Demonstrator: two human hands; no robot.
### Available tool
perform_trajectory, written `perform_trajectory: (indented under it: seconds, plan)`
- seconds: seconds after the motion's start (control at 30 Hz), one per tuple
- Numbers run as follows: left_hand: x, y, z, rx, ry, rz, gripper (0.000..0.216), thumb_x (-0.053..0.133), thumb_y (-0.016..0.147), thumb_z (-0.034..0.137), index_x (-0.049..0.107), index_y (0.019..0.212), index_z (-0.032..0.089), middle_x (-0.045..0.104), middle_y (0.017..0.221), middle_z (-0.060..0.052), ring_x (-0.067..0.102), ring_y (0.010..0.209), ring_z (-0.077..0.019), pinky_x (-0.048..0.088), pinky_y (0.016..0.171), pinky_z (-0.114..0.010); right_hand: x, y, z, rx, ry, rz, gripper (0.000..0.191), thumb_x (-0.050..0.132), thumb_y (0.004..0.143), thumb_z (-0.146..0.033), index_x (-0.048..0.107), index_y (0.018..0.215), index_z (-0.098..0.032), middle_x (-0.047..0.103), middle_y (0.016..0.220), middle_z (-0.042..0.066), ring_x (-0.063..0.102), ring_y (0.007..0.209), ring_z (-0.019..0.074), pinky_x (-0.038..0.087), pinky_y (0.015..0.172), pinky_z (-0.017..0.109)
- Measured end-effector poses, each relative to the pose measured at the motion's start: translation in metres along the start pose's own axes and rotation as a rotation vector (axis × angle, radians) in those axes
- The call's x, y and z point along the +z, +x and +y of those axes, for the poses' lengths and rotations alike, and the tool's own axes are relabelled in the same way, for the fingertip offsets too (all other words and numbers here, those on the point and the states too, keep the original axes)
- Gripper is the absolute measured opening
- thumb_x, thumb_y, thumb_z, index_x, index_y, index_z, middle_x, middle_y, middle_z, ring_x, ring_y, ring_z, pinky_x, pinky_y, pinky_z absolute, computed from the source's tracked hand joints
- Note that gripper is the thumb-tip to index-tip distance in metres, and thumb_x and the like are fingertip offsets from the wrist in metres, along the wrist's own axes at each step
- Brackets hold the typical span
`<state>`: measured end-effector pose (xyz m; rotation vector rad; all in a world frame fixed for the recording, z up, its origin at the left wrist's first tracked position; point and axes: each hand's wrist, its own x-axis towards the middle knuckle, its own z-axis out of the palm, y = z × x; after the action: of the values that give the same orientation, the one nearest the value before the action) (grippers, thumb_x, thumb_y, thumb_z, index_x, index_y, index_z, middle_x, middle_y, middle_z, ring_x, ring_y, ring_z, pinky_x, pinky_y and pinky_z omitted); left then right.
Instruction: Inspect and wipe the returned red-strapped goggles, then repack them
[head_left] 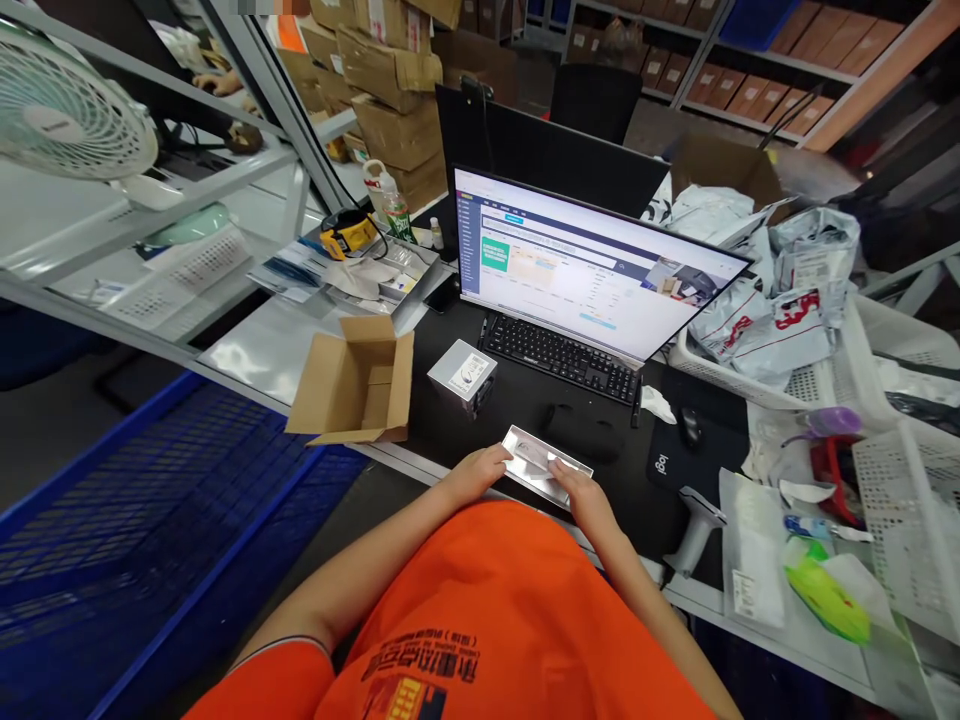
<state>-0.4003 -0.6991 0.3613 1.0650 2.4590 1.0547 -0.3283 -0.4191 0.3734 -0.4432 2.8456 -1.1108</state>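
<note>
The left hand [478, 474] grips one end of a flat white box [537, 482] at the desk's near edge; the right hand [589, 500] holds the other, thumb on top. Beyond lie a grey product box [459, 372], open cardboard carton [367, 385], keyboard [562, 357] and lit monitor [570, 265].

Over here the screen [555, 280] glows brightest; light glints off the white box [537, 467] and desk [255, 352]. The crate [187, 470] sits in shadow; the fan [67, 110] looks stretched.
</note>
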Motion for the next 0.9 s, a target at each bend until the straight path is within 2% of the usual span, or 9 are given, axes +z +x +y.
perform_trajectory:
  seconds: [0.1, 0.27, 0.47, 0.6, 0.67, 0.77, 0.83, 0.9]
  plan:
    - [0.001, -0.002, 0.0, 0.021, 0.061, -0.006, 0.027, 0.045, 0.095, 0.015, 0.069, 0.084, 0.016, 0.068, 0.123, -0.01, 0.058, 0.121, -0.025, 0.047, 0.106, -0.041, -0.005, -0.007, 0.001, -0.031, -0.053, 0.014, 0.062, 0.042, 0.076, 0.006, 0.072, 0.122, -0.024, 0.068, 0.127, 0.006, 0.067, 0.113, 0.0253, 0.055, 0.1, 0.043]
    - [0.003, -0.004, -0.002, 0.039, 0.111, -0.01, 0.028, 0.043, 0.096, 0.015, 0.071, 0.091, 0.016, 0.067, 0.124, -0.01, 0.057, 0.123, -0.0252, 0.046, 0.108, -0.043, -0.014, -0.013, -0.004, -0.106, -0.066, 0.086, 0.042, 0.048, 0.088, -0.003, 0.075, 0.112, -0.024, 0.073, 0.115, 0.005, 0.069, 0.106, 0.0208, 0.057, 0.095, 0.036]
    - [0.007, -0.003, -0.003, 0.03, 0.161, -0.031, 0.029, 0.041, 0.097, 0.013, 0.069, 0.091, 0.015, 0.067, 0.125, -0.012, 0.057, 0.124, -0.0248, 0.043, 0.111, -0.044, -0.025, -0.015, -0.017, -0.127, -0.072, 0.339, 0.027, 0.048, 0.096, -0.013, 0.073, 0.104, -0.021, 0.075, 0.108, 0.008, 0.07, 0.099, 0.0208, 0.058, 0.093, 0.04]
    - [0.002, -0.001, 0.005, 0.032, 0.261, -0.011, 0.028, 0.04, 0.095, 0.011, 0.068, 0.089, 0.015, 0.07, 0.114, -0.01, 0.063, 0.11, -0.0217, 0.051, 0.1, -0.038, -0.01, -0.01, -0.023, -0.147, -0.08, 0.511, 0.022, 0.053, 0.096, -0.015, 0.072, 0.101, -0.023, 0.075, 0.104, 0.007, 0.07, 0.097, 0.0216, 0.058, 0.09, 0.041]
    - [0.0, 0.001, 0.008, 0.05, 0.324, 0.002, 0.027, 0.042, 0.095, 0.011, 0.068, 0.089, 0.015, 0.07, 0.112, -0.008, 0.064, 0.105, -0.0202, 0.053, 0.094, -0.033, 0.007, -0.003, -0.018, -0.206, -0.088, 0.493, 0.024, 0.051, 0.096, -0.016, 0.073, 0.102, -0.024, 0.074, 0.106, 0.008, 0.071, 0.098, 0.0222, 0.06, 0.087, 0.039]
    - [-0.003, 0.002, 0.009, 0.08, 0.407, 0.008, 0.024, 0.045, 0.095, 0.013, 0.067, 0.086, 0.014, 0.072, 0.107, -0.008, 0.065, 0.099, -0.0202, 0.053, 0.087, -0.03, 0.026, 0.009, 0.0, -0.38, -0.152, 0.313, 0.031, 0.047, 0.095, -0.014, 0.074, 0.105, -0.025, 0.075, 0.107, 0.006, 0.072, 0.098, 0.0231, 0.062, 0.083, 0.036]
    - [-0.003, 0.002, 0.008, 0.089, 0.444, 0.007, 0.022, 0.047, 0.095, 0.015, 0.067, 0.086, 0.015, 0.072, 0.105, -0.007, 0.065, 0.096, -0.0196, 0.053, 0.084, -0.03, 0.027, 0.013, 0.017, -0.45, -0.204, 0.206, 0.03, 0.051, 0.093, -0.015, 0.074, 0.108, -0.026, 0.075, 0.109, 0.005, 0.071, 0.102, 0.0238, 0.061, 0.085, 0.035]
    - [-0.002, 0.001, 0.006, 0.09, 0.469, 0.003, 0.021, 0.049, 0.095, 0.016, 0.067, 0.084, 0.015, 0.072, 0.104, -0.005, 0.065, 0.093, -0.0187, 0.052, 0.082, -0.029, 0.018, 0.015, 0.037, -0.41, -0.24, 0.247, 0.029, 0.055, 0.091, -0.018, 0.072, 0.113, -0.027, 0.074, 0.113, 0.005, 0.07, 0.105, 0.0247, 0.06, 0.089, 0.037]
